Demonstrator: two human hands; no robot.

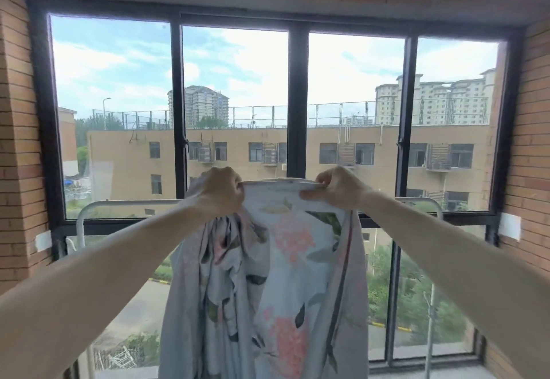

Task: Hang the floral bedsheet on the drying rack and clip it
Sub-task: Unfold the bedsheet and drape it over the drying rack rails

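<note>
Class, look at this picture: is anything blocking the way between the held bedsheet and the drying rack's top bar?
Nothing visible does. The left hand and right hand grip the floral bedsheet by its top edge, raised above the white drying rack, whose top bar runs behind the sheet. The bar's exposed ends look bare; its middle is hidden by the fabric.

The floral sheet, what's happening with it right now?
A person is holding the floral bedsheet up in front of a large window. The left hand grips a bunched part of the top edge, and the right hand pinches the edge a little farther along, so a short span is stretched between them while the rest hangs down in folds. The white drying rack stands just behind, its top bar below the hands. The sheet is not yet draped over it, and no clips are visible.
</note>
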